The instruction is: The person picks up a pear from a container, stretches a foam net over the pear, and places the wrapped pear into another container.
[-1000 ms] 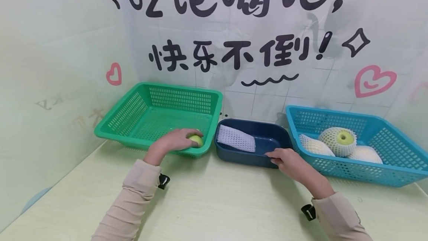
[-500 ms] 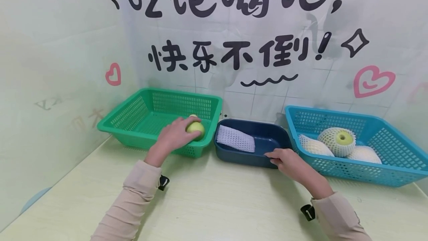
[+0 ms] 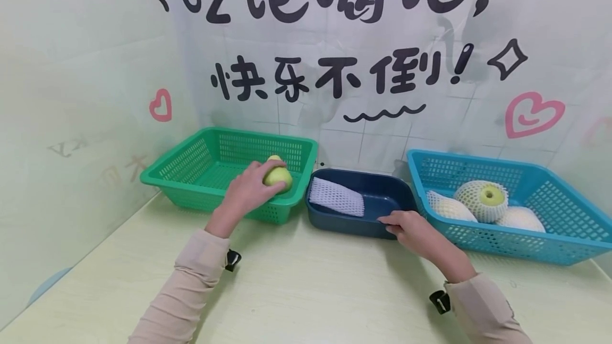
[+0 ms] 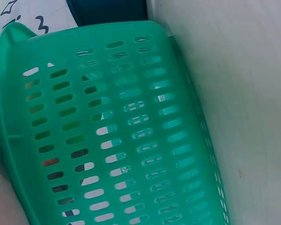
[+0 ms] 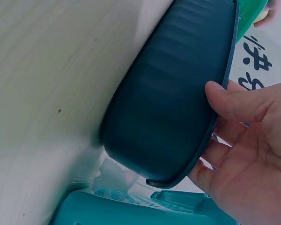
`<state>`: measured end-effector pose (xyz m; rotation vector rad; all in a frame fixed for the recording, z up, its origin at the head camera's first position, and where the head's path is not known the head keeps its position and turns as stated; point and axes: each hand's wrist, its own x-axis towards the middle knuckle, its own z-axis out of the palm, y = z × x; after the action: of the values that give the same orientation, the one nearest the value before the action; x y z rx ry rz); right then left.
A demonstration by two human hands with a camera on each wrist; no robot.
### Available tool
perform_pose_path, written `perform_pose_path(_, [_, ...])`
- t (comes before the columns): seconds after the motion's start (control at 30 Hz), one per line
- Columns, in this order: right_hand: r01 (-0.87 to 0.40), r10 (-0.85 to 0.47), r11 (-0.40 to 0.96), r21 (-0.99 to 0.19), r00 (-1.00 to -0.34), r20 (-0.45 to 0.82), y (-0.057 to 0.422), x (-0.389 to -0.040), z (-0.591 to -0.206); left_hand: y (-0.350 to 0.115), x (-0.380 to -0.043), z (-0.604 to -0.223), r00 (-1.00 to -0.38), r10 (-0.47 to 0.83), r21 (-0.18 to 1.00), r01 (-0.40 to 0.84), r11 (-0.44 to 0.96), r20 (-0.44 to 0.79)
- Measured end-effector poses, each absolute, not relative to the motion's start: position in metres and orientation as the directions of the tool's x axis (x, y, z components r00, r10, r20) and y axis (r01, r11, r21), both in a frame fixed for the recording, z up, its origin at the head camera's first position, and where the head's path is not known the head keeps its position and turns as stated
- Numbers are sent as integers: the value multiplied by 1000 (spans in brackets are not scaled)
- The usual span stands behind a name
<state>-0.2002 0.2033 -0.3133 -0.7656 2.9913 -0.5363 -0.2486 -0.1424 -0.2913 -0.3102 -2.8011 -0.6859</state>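
Observation:
My left hand (image 3: 249, 187) grips a green pear-shaped fruit (image 3: 278, 177) over the near right corner of the green basket (image 3: 191, 147). Its fingers lie across the fruit's upper side, with the thumb toward me. The left wrist view shows mostly the basket's slotted wall (image 4: 103, 136); the fruit cannot be made out there. My right hand (image 3: 406, 230) pinches the near rim of the navy tray (image 3: 334, 223). In the right wrist view, the thumb presses the tray's outer wall (image 5: 168, 93) and the fingers reach over the rim. A white foam net sleeve (image 3: 337, 198) lies flat inside the tray's left half.
On the right stands a blue basket (image 3: 569, 185) holding several fruits in foam nets (image 3: 483, 200). Tray and baskets stand in a row along the printed back wall (image 3: 296, 36). Pale table surface (image 3: 306, 291) lies in front of them.
The left hand has raised the fruit from low in the green basket to about its rim. The basket has shifted slightly and settled lower at the back. My right hand has stayed put.

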Motion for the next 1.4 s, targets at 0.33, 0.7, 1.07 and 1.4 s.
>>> perform_pose_path(0.33, [-466, -470, 820, -333, -880, 73, 204, -200, -311, -143, -241, -275, -935, 154, 522, 309, 795, 319])
perform_pose_path(0.7, [-478, -483, 808, -344, -872, 78, 205, -202, -311, -125, -218, -255, -915, 262, 561, 397, 727, 308])
perform_pose_path(1.07, [-490, -495, 799, -348, -865, 79, 204, -200, -312, -94, -185, -247, -820, 523, 445, 568, 692, 234])
perform_pose_path(1.4, [-495, -491, 800, -339, -865, 103, 203, -200, -314, -62, -169, -268, -648, 761, 468, 681, 563, 28])
